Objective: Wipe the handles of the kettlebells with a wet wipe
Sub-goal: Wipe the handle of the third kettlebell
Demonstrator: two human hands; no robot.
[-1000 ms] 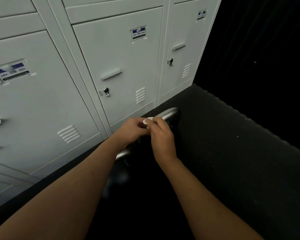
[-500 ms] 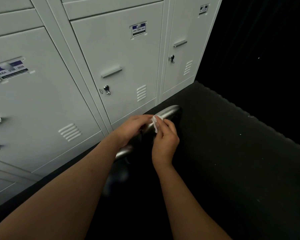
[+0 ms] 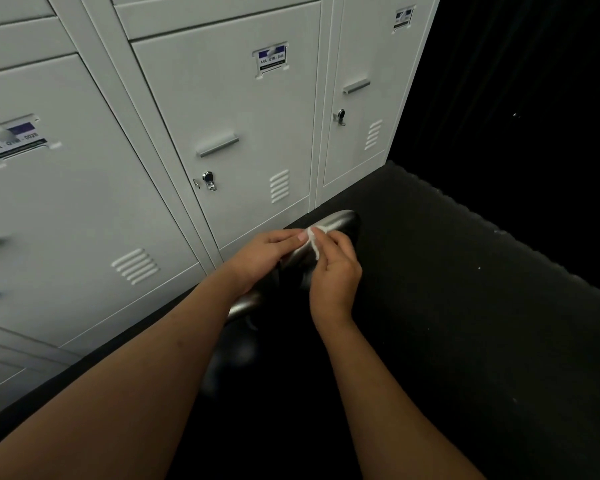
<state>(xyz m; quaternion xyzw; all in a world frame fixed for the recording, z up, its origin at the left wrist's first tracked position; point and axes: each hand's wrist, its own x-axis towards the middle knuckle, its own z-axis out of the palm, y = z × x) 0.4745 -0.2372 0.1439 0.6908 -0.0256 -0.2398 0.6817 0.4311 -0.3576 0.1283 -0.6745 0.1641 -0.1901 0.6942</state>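
A shiny grey kettlebell handle (image 3: 336, 221) runs diagonally on the dark floor in front of the lockers; its black body below is hard to make out in the shadow. A small white wet wipe (image 3: 313, 244) is pinched between the fingertips of both hands just above the handle. My left hand (image 3: 262, 256) holds the wipe's left edge, thumb and fingers closed on it. My right hand (image 3: 335, 275) grips its right side. My hands and forearms hide the middle of the handle.
A row of light grey lockers (image 3: 222, 126) with handles, locks and labels stands right behind the kettlebell. A dark textured floor mat (image 3: 465, 306) stretches to the right, with its raised edge toward a black wall.
The wipe, a small wad between my fingertips a second ago, now hangs as a longer strip. Both hands stay above the handle, the view shifted slightly.
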